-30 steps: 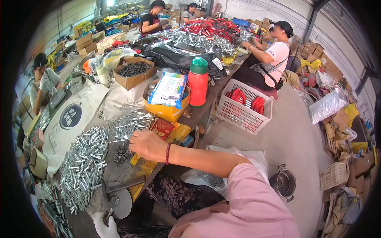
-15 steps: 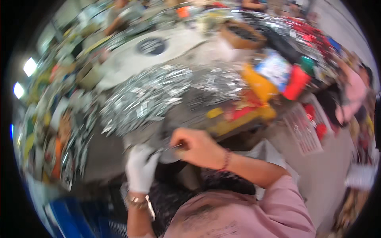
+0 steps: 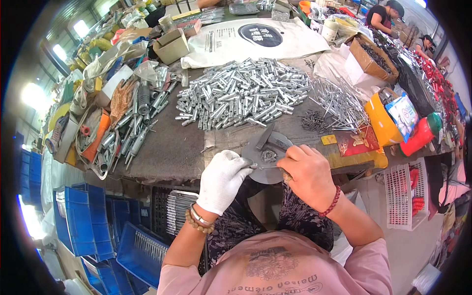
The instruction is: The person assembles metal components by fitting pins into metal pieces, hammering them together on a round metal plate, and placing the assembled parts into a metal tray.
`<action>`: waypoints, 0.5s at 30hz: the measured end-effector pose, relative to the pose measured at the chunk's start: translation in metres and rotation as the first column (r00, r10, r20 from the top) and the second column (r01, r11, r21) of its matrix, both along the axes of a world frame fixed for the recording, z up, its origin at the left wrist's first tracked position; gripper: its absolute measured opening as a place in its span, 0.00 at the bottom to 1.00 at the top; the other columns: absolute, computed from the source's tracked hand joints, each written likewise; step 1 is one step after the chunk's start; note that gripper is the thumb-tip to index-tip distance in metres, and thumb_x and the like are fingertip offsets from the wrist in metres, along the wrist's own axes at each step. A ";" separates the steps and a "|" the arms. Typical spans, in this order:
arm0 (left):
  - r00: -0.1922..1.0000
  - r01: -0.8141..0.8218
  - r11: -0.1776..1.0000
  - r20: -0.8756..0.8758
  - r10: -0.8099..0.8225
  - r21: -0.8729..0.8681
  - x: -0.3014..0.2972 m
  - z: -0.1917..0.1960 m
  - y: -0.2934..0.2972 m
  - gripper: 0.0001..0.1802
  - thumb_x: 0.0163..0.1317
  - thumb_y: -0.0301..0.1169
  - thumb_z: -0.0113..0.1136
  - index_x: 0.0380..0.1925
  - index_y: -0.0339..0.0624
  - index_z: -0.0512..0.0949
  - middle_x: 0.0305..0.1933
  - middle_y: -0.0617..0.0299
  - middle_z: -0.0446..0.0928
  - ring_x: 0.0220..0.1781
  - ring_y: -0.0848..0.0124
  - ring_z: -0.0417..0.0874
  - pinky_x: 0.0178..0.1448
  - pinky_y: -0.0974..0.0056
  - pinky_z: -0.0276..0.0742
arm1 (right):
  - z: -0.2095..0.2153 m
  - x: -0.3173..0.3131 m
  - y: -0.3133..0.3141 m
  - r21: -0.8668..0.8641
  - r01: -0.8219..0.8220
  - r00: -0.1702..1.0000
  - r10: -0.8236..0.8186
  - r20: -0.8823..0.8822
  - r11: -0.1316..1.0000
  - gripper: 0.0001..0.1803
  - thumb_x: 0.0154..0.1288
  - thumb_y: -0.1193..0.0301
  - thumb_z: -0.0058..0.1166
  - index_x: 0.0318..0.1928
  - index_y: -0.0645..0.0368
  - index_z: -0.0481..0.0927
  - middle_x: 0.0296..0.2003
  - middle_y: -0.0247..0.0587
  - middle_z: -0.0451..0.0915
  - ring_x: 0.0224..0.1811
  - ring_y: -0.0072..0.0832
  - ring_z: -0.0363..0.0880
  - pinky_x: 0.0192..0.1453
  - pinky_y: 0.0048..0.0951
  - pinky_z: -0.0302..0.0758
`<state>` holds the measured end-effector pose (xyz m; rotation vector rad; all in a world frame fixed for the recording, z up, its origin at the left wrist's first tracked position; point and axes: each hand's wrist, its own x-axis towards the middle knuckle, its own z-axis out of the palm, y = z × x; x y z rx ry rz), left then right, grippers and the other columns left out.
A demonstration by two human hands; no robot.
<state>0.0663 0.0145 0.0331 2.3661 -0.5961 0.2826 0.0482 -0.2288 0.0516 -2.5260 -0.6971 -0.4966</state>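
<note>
My left hand [image 3: 223, 179], in a white glove, pinches a small silver metal piece [image 3: 254, 165] between thumb and fingertips. Bare, with a dark red bead bracelet at the wrist, my right hand [image 3: 310, 172] closes its fingers on a thin metal rod [image 3: 268, 167]. The rod spans the gap between both hands; I cannot tell whether it enters the piece. Beneath them lies a round grey plate [image 3: 264, 178] at the table's near edge. On it rest a hammer [image 3: 266, 136] and a small metal clump [image 3: 269, 156].
Beyond the plate spreads a heap of silver metal tubes [image 3: 241, 93]. To its right lie thin rods [image 3: 339, 103] and small dark pins [image 3: 315, 120]. Tools [image 3: 140, 118] crowd the left side. Blue bins [image 3: 83, 221] stand below left, a white basket [image 3: 405, 194] at right. Co-workers sit far right.
The view has swung to the left and steadied from blur. My hands now appear farther right in the picture, over the round plate, both still closed.
</note>
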 end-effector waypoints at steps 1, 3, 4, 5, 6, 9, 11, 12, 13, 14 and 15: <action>1.000 -0.001 1.000 -0.001 0.001 0.000 0.000 -0.001 0.000 0.08 0.60 0.29 0.74 0.40 0.44 0.90 0.39 0.57 0.82 0.46 0.57 0.84 0.52 0.57 0.80 | 0.002 0.001 0.001 -0.046 -0.003 0.999 0.005 0.034 0.999 0.10 0.52 0.78 0.66 0.37 0.54 0.87 0.36 0.36 0.77 0.41 0.39 0.80 0.48 0.40 0.78; 1.000 0.008 1.000 -0.001 -0.008 -0.015 0.001 -0.001 0.001 0.08 0.60 0.28 0.74 0.40 0.43 0.90 0.39 0.56 0.82 0.45 0.57 0.84 0.52 0.57 0.80 | 0.000 0.002 0.000 -0.036 -0.019 0.999 0.020 0.026 0.999 0.09 0.53 0.78 0.65 0.36 0.54 0.86 0.35 0.35 0.76 0.42 0.39 0.80 0.49 0.40 0.77; 1.000 0.009 1.000 -0.002 -0.009 -0.016 0.001 -0.001 0.001 0.08 0.60 0.28 0.74 0.40 0.43 0.90 0.39 0.56 0.82 0.45 0.57 0.84 0.52 0.57 0.80 | -0.001 0.002 -0.001 -0.026 -0.034 0.999 0.035 0.020 0.999 0.09 0.53 0.78 0.65 0.36 0.54 0.86 0.35 0.35 0.76 0.42 0.38 0.79 0.49 0.40 0.77; 1.000 0.015 0.999 -0.026 -0.016 -0.043 0.002 -0.001 0.002 0.09 0.59 0.28 0.75 0.40 0.43 0.90 0.39 0.56 0.82 0.45 0.57 0.84 0.52 0.57 0.80 | -0.003 0.003 -0.002 -0.026 -0.034 0.999 0.034 0.018 0.999 0.09 0.53 0.78 0.65 0.36 0.54 0.86 0.35 0.35 0.76 0.42 0.38 0.79 0.49 0.40 0.77; 0.999 0.019 0.997 -0.050 -0.023 -0.071 0.002 -0.001 0.003 0.09 0.58 0.27 0.75 0.40 0.43 0.90 0.39 0.56 0.82 0.45 0.57 0.84 0.52 0.57 0.80 | -0.004 0.004 -0.003 -0.024 -0.046 0.999 0.046 0.017 0.999 0.08 0.54 0.77 0.64 0.36 0.54 0.86 0.35 0.35 0.76 0.43 0.38 0.79 0.49 0.41 0.76; 0.996 0.031 0.995 -0.080 -0.039 -0.099 0.003 -0.002 0.004 0.10 0.57 0.26 0.76 0.40 0.42 0.90 0.38 0.57 0.82 0.45 0.58 0.83 0.51 0.58 0.80 | -0.005 0.006 -0.004 -0.027 -0.074 0.997 0.074 0.020 0.997 0.07 0.55 0.77 0.63 0.35 0.54 0.86 0.36 0.35 0.76 0.43 0.38 0.79 0.49 0.41 0.76; 0.996 0.028 0.995 -0.079 -0.036 -0.097 0.003 -0.002 0.004 0.10 0.57 0.26 0.76 0.40 0.41 0.90 0.38 0.57 0.82 0.45 0.59 0.83 0.51 0.58 0.79 | -0.005 0.007 -0.004 -0.030 -0.088 0.996 0.089 0.024 0.996 0.07 0.55 0.77 0.63 0.35 0.54 0.85 0.36 0.35 0.76 0.43 0.38 0.79 0.49 0.41 0.76; 0.996 0.027 0.995 -0.077 -0.035 -0.097 0.003 -0.002 0.004 0.10 0.57 0.25 0.76 0.40 0.41 0.90 0.38 0.57 0.82 0.44 0.59 0.83 0.51 0.58 0.79 | -0.004 0.008 -0.005 -0.046 -0.102 0.994 0.103 0.029 0.994 0.07 0.55 0.77 0.63 0.36 0.54 0.85 0.36 0.35 0.76 0.43 0.38 0.79 0.49 0.40 0.76; 0.996 0.029 0.995 -0.078 -0.037 -0.097 0.003 -0.003 0.004 0.10 0.57 0.25 0.76 0.40 0.41 0.90 0.38 0.57 0.82 0.44 0.59 0.83 0.51 0.58 0.79 | -0.003 0.008 -0.005 -0.063 -0.115 0.993 0.117 0.034 0.991 0.07 0.55 0.77 0.63 0.36 0.54 0.85 0.36 0.36 0.76 0.43 0.37 0.79 0.50 0.40 0.76; 0.997 0.043 0.994 -0.060 -0.049 -0.097 0.004 -0.004 0.005 0.10 0.57 0.25 0.76 0.40 0.41 0.90 0.38 0.57 0.81 0.44 0.59 0.83 0.51 0.58 0.79 | -0.003 0.008 -0.006 -0.063 -0.113 0.993 0.115 0.034 0.992 0.07 0.55 0.77 0.63 0.36 0.54 0.85 0.36 0.36 0.76 0.43 0.37 0.79 0.50 0.40 0.76; 0.997 0.055 0.994 -0.043 -0.060 -0.095 0.004 -0.005 0.005 0.10 0.57 0.25 0.76 0.39 0.41 0.90 0.38 0.57 0.81 0.44 0.60 0.83 0.51 0.58 0.79 | -0.002 0.009 -0.006 -0.064 -0.123 0.991 0.126 0.034 0.990 0.07 0.55 0.77 0.63 0.35 0.54 0.84 0.36 0.36 0.76 0.43 0.38 0.79 0.50 0.40 0.76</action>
